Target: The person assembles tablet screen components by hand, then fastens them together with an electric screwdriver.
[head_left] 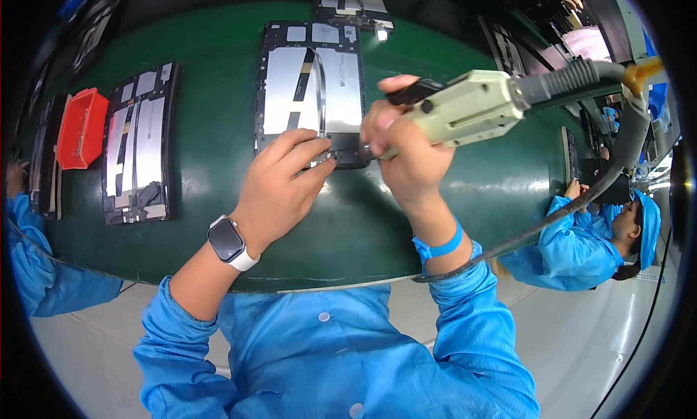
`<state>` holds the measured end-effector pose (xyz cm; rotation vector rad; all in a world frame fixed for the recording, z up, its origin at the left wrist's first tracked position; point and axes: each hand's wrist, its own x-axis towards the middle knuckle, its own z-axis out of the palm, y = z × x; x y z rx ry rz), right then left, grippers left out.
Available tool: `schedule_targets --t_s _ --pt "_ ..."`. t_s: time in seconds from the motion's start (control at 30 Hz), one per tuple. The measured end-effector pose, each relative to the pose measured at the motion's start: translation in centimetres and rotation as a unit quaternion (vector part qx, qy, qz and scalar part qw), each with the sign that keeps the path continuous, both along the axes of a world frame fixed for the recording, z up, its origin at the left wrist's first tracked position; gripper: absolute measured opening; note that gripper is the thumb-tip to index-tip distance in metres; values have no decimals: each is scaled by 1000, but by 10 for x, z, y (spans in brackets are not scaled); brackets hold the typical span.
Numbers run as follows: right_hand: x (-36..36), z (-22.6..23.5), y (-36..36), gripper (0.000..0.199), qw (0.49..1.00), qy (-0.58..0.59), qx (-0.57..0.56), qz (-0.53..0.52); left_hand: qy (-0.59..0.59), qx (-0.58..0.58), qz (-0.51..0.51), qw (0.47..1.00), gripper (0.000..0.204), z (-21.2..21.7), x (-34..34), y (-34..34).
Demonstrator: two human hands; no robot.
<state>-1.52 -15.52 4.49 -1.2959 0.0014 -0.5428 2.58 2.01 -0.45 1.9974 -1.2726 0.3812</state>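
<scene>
An opened tablet [341, 85] lies on the green table in front of me, its silvery inner plate and black frame facing up. A dark flat cable and a thin, curved strip run down its middle. My left hand [282, 179] rests on the tablet's lower edge, fingers bent and gripping there; small metallic parts show by the fingertips. My right hand [410, 147] is wrapped round a pale green electric screwdriver [472, 110] with a dark lever. The tool's nose points at the tablet's lower right corner; whether its tip touches is hidden by my fingers.
Another opened tablet [141, 143] lies at the left, beside a red tray [81, 128] of small parts. One more tablet [352, 1] lies at the far edge. The screwdriver's thick grey cable [581, 201] hangs at the right. A co-worker [595, 237] in blue sits at the right.
</scene>
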Motion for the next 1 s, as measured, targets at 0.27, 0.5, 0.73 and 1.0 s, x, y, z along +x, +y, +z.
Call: schedule_targets --t_s 0.27,0.5,0.73,1.0 --pt "4 -13 10 27 997 12 52 48 12 5 6 1000 23 -1 -1 -1" --pt "6 -15 15 26 999 23 -26 25 9 6 -1 1000 20 0 -3 -3" --pt "9 -12 19 24 999 22 -36 22 -45 39 -9 998 21 5 -7 -9" --pt "11 -6 -3 29 1000 -3 5 1 -41 28 4 999 19 3 -6 -13"
